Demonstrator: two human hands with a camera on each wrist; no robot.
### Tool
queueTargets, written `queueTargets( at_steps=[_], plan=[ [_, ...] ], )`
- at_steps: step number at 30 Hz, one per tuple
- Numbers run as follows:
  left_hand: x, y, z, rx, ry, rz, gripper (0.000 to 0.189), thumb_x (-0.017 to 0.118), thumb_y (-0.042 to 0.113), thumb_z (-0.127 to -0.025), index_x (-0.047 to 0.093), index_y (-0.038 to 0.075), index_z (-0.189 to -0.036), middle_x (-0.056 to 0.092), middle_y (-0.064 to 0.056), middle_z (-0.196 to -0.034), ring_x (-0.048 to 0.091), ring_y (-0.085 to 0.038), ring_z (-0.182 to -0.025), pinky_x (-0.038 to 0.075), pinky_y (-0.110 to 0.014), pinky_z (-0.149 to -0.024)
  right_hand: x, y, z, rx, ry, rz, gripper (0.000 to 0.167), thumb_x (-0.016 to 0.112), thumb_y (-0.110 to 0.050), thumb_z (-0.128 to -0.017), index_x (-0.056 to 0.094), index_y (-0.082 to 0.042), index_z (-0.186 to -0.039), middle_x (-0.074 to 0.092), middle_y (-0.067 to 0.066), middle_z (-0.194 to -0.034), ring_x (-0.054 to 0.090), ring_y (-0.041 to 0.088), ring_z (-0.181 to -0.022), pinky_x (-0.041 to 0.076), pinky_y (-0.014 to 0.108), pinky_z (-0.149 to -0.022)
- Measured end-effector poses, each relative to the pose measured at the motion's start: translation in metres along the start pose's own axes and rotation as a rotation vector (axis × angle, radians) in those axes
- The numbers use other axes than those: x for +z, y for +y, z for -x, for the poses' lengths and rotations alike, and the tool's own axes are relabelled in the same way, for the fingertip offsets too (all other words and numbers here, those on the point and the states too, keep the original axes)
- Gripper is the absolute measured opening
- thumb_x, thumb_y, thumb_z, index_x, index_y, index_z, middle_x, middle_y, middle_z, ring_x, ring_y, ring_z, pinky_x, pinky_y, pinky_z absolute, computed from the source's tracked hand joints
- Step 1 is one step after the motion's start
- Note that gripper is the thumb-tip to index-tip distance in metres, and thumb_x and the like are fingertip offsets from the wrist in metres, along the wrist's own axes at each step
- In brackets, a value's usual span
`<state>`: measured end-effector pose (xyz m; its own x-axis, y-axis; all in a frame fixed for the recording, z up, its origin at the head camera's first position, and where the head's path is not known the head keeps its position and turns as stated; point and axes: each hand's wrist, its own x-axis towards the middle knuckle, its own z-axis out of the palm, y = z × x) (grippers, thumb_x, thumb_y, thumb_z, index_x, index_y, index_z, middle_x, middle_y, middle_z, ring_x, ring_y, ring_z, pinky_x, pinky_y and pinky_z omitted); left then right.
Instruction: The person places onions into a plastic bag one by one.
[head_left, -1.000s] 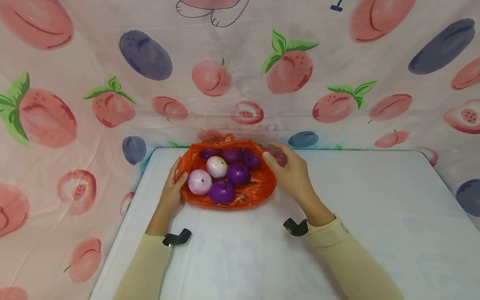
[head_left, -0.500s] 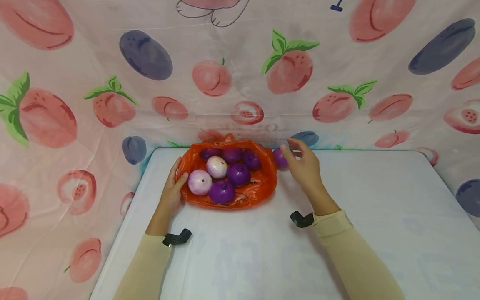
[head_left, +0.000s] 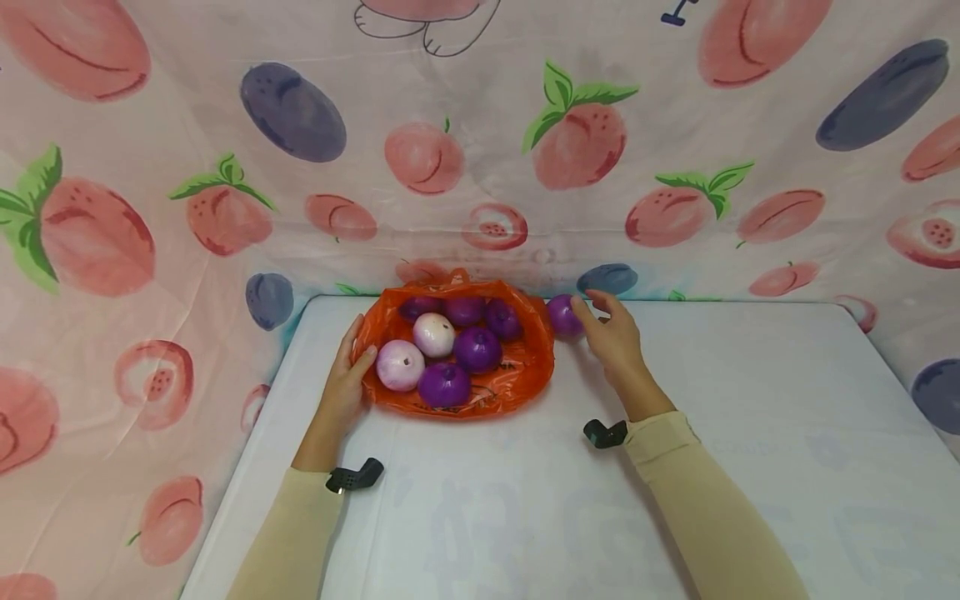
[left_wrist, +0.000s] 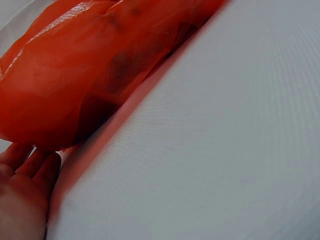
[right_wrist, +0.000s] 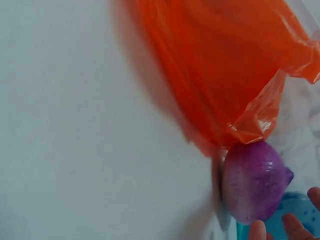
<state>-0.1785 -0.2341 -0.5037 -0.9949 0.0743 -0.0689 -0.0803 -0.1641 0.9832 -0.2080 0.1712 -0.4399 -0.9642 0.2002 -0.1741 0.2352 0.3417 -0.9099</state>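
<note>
An orange plastic bag (head_left: 525, 379) lies on the table with its mouth spread wide. Several purple onions (head_left: 477, 350) and two paler ones (head_left: 400, 365) sit inside. At the bag's left rim, my left hand (head_left: 347, 387) grips the plastic, thumb over the edge and fingers outside; in the left wrist view its fingers (left_wrist: 47, 167) meet the bag's side. One more purple onion (head_left: 564, 317) lies outside, against the bag's right side. Next to it my right hand (head_left: 615, 337) has thumb and fingers apart; whether the thumb touches the onion is unclear. The right wrist view shows that onion (right_wrist: 255, 182) beyond the fingertips (right_wrist: 257, 230).
The white table (head_left: 480, 508) extends to the front and right of the bag. A peach-print cloth (head_left: 480, 175) rises behind the table and on its left side. Small black wrist cameras (head_left: 356, 475) are worn on both wrists.
My right hand has moved right, off the bag's right edge, uncovering the purple onion beside it, then lowered slightly. The left hand and the bag have stayed in place.
</note>
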Motion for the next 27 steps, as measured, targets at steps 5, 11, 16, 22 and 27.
queueTargets(
  at_steps=[5, 11, 16, 22, 27],
  plan=[
    [0.0, -0.002, -0.001, 0.002, 0.001, 0.018, 0.063, 0.05, 0.023, -0.108, 0.022, 0.04, -0.162, 0.02, 0.007, -0.17, 0.022, -0.021, -0.157, 0.038, -0.026, -0.119, 0.002, 0.006, -0.006, 0.028, -0.009, -0.002, 0.071, 0.06, -0.056, -0.097, 0.044, -0.018, -0.155, 0.039, 0.014, -0.161, 0.041, 0.038, -0.144, 0.048, 0.052, -0.112],
    [-0.001, -0.003, -0.001, 0.002, 0.0, 0.008, 0.062, 0.05, 0.025, -0.108, 0.022, 0.041, -0.162, 0.02, 0.008, -0.17, 0.021, -0.02, -0.158, 0.039, -0.025, -0.118, 0.004, 0.013, -0.014, 0.066, -0.041, -0.035, 0.073, 0.063, -0.052, -0.097, 0.04, -0.017, -0.157, 0.041, 0.02, -0.158, 0.043, 0.038, -0.142, 0.045, 0.051, -0.115],
    [0.001, -0.002, -0.002, 0.014, -0.002, 0.009, 0.063, 0.049, 0.024, -0.108, 0.021, 0.038, -0.163, 0.02, 0.006, -0.17, 0.022, -0.022, -0.157, 0.039, -0.024, -0.118, 0.001, 0.018, -0.02, 0.084, -0.104, -0.045, 0.079, 0.064, -0.052, -0.097, 0.032, -0.017, -0.161, 0.04, 0.021, -0.159, 0.045, 0.039, -0.141, 0.043, 0.051, -0.117],
    [0.0, -0.001, -0.001, 0.011, -0.002, 0.005, 0.063, 0.049, 0.023, -0.108, 0.021, 0.039, -0.163, 0.021, 0.005, -0.17, 0.022, -0.023, -0.157, 0.039, -0.023, -0.118, -0.003, 0.021, -0.026, 0.125, -0.185, -0.086, 0.086, 0.067, -0.053, -0.095, 0.026, -0.021, -0.163, 0.033, 0.021, -0.163, 0.037, 0.039, -0.147, 0.037, 0.058, -0.12],
    [0.0, -0.001, -0.001, 0.017, -0.004, 0.011, 0.064, 0.048, 0.022, -0.109, 0.019, 0.034, -0.164, 0.021, 0.006, -0.17, 0.022, -0.021, -0.157, 0.037, -0.025, -0.12, -0.006, 0.02, -0.029, 0.159, -0.213, -0.111, 0.088, 0.069, -0.051, -0.094, 0.024, -0.022, -0.164, 0.03, 0.019, -0.165, 0.034, 0.039, -0.15, 0.034, 0.06, -0.121]
  ],
)
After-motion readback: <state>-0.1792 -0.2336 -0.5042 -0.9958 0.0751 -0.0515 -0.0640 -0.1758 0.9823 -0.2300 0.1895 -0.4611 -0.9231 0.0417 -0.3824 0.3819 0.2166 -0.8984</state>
